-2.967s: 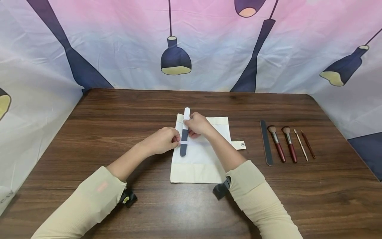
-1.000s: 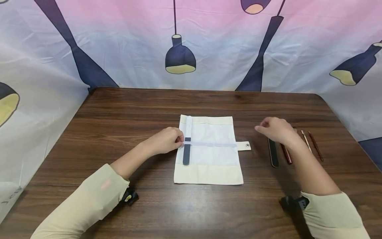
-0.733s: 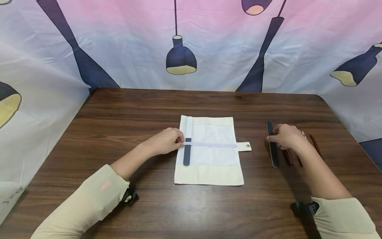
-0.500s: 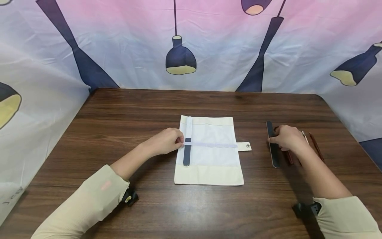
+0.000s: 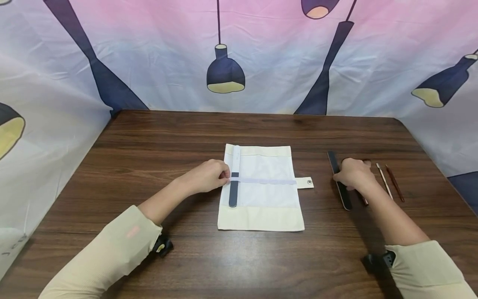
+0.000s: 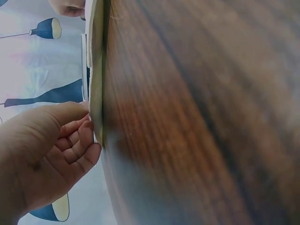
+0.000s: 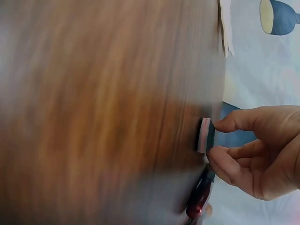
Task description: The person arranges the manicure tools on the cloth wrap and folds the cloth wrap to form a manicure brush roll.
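A cream cloth roll-up pouch (image 5: 269, 218) lies flat mid-table, a thin white elastic band (image 5: 267, 181) across it. Under the band at the left side sits a white-and-grey nail file (image 5: 233, 192). My left hand (image 5: 207, 177) pinches the pouch's left edge by the band; the left wrist view shows thumb and fingertips at the cloth rim (image 6: 96, 84). To the right, my right hand (image 5: 354, 173) pinches a dark nail file (image 5: 344, 197) between thumb and fingers. Its pinkish edge (image 7: 203, 136) shows in the right wrist view, close to the table.
Red-handled brushes (image 5: 363, 199) lie mostly hidden beneath my right hand. Farther right are a thin pale stick tool (image 5: 384, 182) and a thin brown one (image 5: 395, 183). A snap strap (image 5: 305, 182) sticks out from the pouch's right side. A printed cloth backdrop (image 5: 168, 66) stands behind the table.
My right hand has left the pouch, where the white-and-grey file now lies under the band, and gone right to the dark file, whose far end has swung left. My left hand stays at the pouch edge.
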### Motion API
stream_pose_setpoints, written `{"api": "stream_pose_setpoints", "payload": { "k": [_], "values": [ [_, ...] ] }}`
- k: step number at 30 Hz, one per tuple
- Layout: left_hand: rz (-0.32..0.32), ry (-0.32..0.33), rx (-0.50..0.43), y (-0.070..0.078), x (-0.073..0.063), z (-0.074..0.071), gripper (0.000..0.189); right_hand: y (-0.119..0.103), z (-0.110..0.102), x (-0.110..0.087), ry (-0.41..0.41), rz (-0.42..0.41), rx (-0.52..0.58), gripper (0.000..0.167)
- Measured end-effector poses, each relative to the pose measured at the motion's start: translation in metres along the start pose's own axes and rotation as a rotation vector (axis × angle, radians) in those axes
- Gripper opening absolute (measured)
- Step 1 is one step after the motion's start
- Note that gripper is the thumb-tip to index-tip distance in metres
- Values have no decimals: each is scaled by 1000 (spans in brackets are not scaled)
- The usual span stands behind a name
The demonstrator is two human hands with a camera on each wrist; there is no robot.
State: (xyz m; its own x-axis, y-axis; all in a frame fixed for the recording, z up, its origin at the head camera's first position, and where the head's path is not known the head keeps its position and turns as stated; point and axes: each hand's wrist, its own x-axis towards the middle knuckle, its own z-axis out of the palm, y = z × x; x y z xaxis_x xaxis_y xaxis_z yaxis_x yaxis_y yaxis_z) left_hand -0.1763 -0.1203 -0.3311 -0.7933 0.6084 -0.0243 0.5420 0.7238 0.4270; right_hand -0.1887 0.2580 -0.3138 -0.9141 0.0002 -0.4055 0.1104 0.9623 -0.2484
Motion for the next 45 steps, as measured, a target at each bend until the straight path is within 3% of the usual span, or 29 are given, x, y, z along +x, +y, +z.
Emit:
{"api": "stream_pose_setpoints", "payload": {
  "k": [4,8,10,12,15,24,30,38,45],
  "values": [
    [4,8,5,0,1,-2,4,-3,-1,-2,13,-2,-2,27],
    [13,40,22,3,3,-1,6,-8,-4,-2,83,-35,-15,28],
    [17,50,27,7,4,-2,4,-12,-5,-1,118,-52,-10,37],
    [15,55,28,10,5,-2,2,-17,-6,0,147,-61,7,45],
    [9,55,24,15,10,-1,4,-26,-7,1,184,-71,62,45],
    [13,-14,69,27,26,6,14,-67,-11,5,263,-133,240,36],
    [-26,-59,96,29,30,8,14,-100,-17,7,327,-202,351,30],
    [-50,-51,109,31,34,10,5,-139,-20,11,316,-253,576,30],
    [-69,-52,103,32,36,10,6,-163,-14,16,283,-264,697,32]
  ]
}}
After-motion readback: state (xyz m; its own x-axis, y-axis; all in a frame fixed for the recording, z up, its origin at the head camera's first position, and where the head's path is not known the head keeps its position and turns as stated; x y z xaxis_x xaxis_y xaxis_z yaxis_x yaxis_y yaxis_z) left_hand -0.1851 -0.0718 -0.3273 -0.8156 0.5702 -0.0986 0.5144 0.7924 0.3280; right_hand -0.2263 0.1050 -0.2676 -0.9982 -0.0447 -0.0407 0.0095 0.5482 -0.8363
